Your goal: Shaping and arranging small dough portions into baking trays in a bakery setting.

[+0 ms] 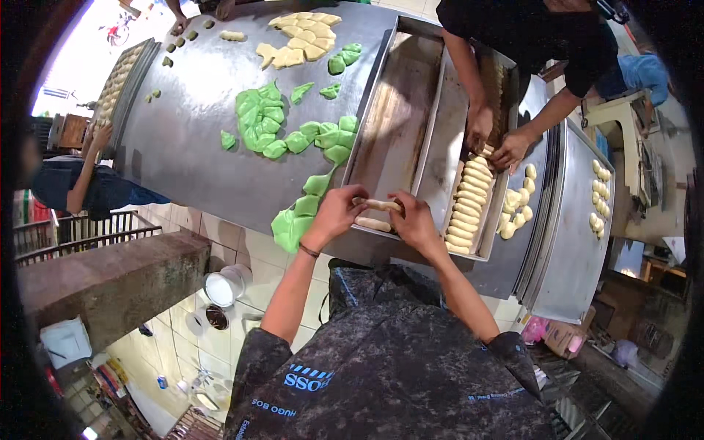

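My left hand (pixel 339 214) and my right hand (pixel 415 224) pinch opposite ends of a pale dough roll (pixel 379 204), held over the near end of a long metal tray (pixel 396 88). A second dough roll (pixel 372 224) lies in that tray just below. Beside it on the right, another tray (pixel 482 246) holds a row of several yellow dough rolls (pixel 467 202). A person in black (pixel 517 29) reaches into this tray, both hands (pixel 495 147) at the row's far end. Green dough pieces (pixel 297 227) lie just left of my left hand.
The steel table (pixel 187 132) carries yellow dough (pixel 312 37) and more green dough (pixel 260 117). People work at the left edge (pixel 84 176) and top left; another (pixel 638 77) is at right. A side table (pixel 568 271) holds dough pieces (pixel 600 198). A bucket (pixel 224 286) stands on the floor.
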Motion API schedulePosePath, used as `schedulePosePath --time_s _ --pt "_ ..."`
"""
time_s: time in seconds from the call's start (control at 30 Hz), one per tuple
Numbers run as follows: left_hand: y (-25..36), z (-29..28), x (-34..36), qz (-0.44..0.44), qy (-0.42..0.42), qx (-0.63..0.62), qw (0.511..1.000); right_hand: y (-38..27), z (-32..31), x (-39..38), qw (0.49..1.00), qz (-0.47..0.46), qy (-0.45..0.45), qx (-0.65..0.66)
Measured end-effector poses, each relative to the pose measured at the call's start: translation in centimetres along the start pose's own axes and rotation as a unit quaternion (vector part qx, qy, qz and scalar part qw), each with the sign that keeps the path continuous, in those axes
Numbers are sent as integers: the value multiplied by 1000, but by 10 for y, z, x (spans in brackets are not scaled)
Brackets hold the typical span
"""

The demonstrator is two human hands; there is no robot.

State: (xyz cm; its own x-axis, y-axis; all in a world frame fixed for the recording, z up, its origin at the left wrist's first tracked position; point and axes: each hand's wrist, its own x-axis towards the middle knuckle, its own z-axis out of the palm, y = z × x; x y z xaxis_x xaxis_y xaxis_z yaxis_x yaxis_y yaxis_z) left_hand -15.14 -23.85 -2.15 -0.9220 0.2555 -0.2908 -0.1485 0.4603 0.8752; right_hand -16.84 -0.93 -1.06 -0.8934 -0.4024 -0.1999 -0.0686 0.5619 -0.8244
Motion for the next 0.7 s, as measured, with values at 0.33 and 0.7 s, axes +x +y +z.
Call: schedulePosePath --time_s 0.33,0.7 --pt "-55 22 35 137 -65 179 972 85 53 29 931 -265 134 -212" --pt "-25 30 7 198 84 172 961 40 -57 -28 995 9 -80 61"
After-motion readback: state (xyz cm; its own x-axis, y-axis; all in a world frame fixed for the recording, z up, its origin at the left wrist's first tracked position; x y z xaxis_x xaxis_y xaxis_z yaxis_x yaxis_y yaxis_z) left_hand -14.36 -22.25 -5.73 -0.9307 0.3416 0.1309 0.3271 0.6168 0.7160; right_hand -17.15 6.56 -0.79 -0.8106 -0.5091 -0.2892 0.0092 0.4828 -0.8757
